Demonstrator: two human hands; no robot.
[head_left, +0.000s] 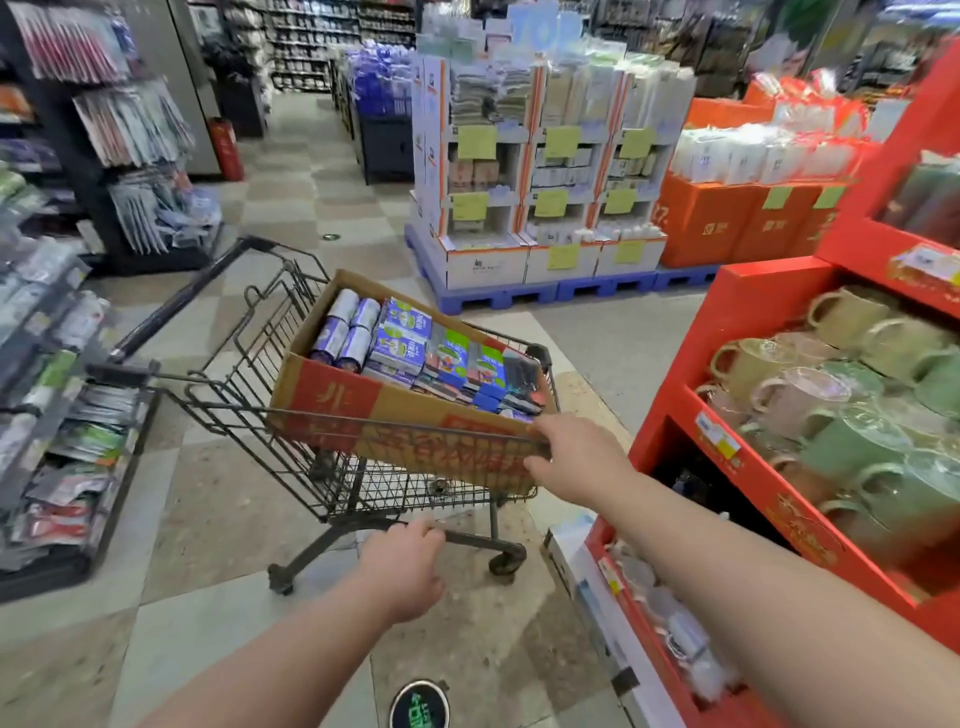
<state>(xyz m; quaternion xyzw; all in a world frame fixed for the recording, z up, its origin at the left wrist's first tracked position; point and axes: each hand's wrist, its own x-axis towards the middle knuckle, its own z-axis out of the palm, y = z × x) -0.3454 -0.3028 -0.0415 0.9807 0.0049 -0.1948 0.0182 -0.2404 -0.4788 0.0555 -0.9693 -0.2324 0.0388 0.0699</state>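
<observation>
A dark wire shopping cart (244, 415) stands on the tiled floor in front of me, its push handle (176, 301) pointing away to the left. Inside it sits an open cardboard box (332, 400) filled with several purple cans and blue and green packets (400, 338). My left hand (402, 566) curls its fingers over the cart's low frame bar near the wheels. My right hand (576, 457) grips the basket's top rim at its near right corner, beside the box.
A red display stand (727, 312) with green and beige mugs (857, 431) is close on the right. Racks of hanging packets (78, 441) line the left. Ahead are stacked goods on blue pallets (519, 291), orange boxes (727, 218) and a red fire extinguisher (226, 148).
</observation>
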